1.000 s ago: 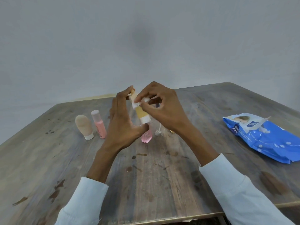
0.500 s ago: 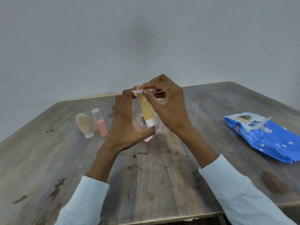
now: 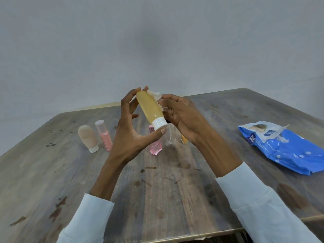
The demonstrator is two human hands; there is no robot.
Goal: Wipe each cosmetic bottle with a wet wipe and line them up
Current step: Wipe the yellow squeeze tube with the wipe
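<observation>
My left hand [image 3: 128, 130] holds a yellow tube with a white cap [image 3: 151, 108] by its two ends, thumb under the cap, fingertips at the top. It tilts cap-down above the table. My right hand [image 3: 182, 116] pinches a crumpled white wet wipe [image 3: 156, 97] against the tube's upper right side. On the table behind stand a beige tube [image 3: 87, 136] and a pink bottle [image 3: 103, 135] at the left. Partly hidden by my hands are a small pink glass bottle [image 3: 156, 148], a clear bottle [image 3: 169, 137] and a small amber bottle [image 3: 184, 139].
A blue pack of wet wipes [image 3: 284, 146] lies open on the right side of the stained wooden table [image 3: 157, 190]. A plain grey wall stands behind the table's far edge.
The yellow tube has been turned from nearly upright to a slant, with more of its body showing. My right hand and the wipe moved from the tube's top to its upper right side.
</observation>
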